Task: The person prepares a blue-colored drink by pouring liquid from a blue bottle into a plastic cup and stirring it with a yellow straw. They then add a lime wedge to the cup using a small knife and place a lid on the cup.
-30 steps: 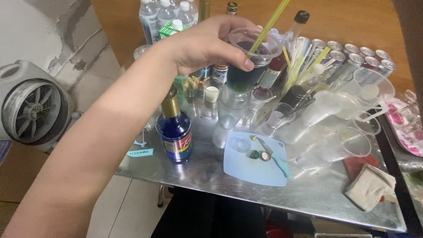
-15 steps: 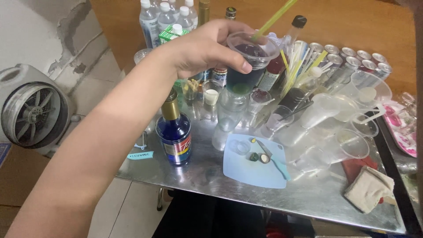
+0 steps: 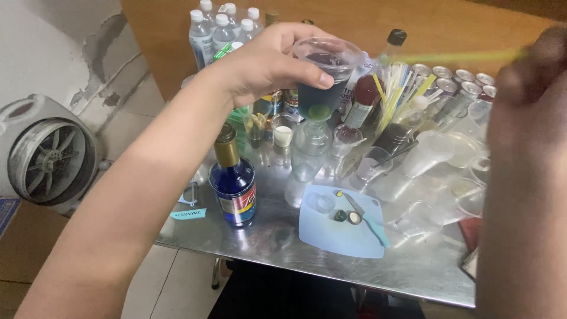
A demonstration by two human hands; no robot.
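Left hand [image 3: 269, 68] closed around clear plastic cup [image 3: 323, 80] of dark blue liquid, held up above the steel table [image 3: 283, 248]; right hand [image 3: 531, 77], blurred, pinches a yellow-green straw [image 3: 455, 57] beside the cup; blue syrup bottle [image 3: 234, 180] stands below; pale blue cutting board [image 3: 339, 227] nearby

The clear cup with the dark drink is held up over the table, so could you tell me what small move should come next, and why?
Probably lower the yellow straw into the clear cup. The left hand holds the cup up with its mouth open, and the right hand holds the straw beside it, outside the drink.
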